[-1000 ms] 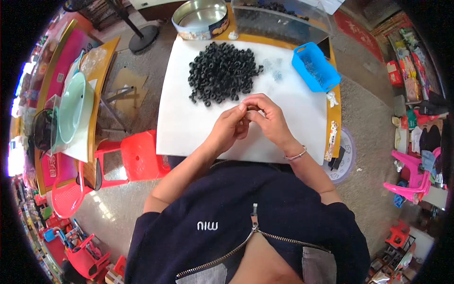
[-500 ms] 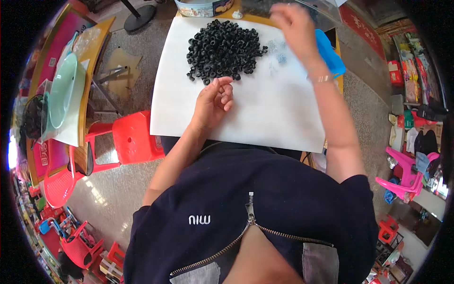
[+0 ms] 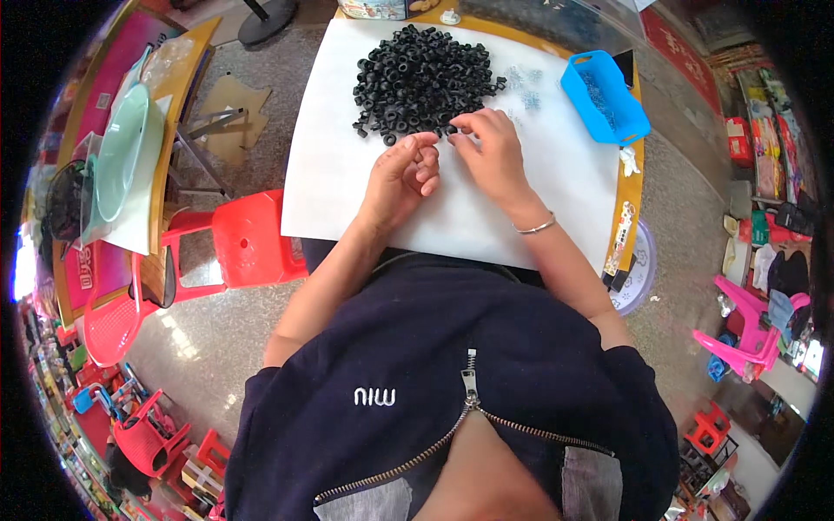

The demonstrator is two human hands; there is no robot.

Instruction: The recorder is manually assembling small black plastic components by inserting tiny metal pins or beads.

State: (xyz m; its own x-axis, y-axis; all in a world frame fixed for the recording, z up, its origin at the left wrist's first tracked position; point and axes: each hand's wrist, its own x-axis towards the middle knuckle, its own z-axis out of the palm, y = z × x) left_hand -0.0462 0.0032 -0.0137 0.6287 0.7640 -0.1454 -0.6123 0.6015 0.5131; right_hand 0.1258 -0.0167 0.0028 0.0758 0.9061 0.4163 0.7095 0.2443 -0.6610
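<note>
A heap of small black ring-shaped parts [image 3: 421,78] lies on the far half of a white tabletop sheet [image 3: 347,187]. My left hand [image 3: 400,181] is at the near edge of the heap, palm turned inward, its fingers curled and the thumb against the index finger; anything in that pinch is too small to make out. To its right, my right hand [image 3: 493,159] reaches in with thumb and index tips around a small black ring [image 3: 453,130]. Tiny clear or silvery pieces [image 3: 528,91] are scattered right of the heap.
A blue plastic basket [image 3: 605,97] with small pieces inside sits at the far right of the table. A round tub [image 3: 373,9] stands at the far edge. Left of the table are a red stool [image 3: 252,239] and a pale green basin [image 3: 126,156].
My right hand has come down from the far right, near the blue basket, to the front of the heap beside my left hand. My left hand keeps its curled pose.
</note>
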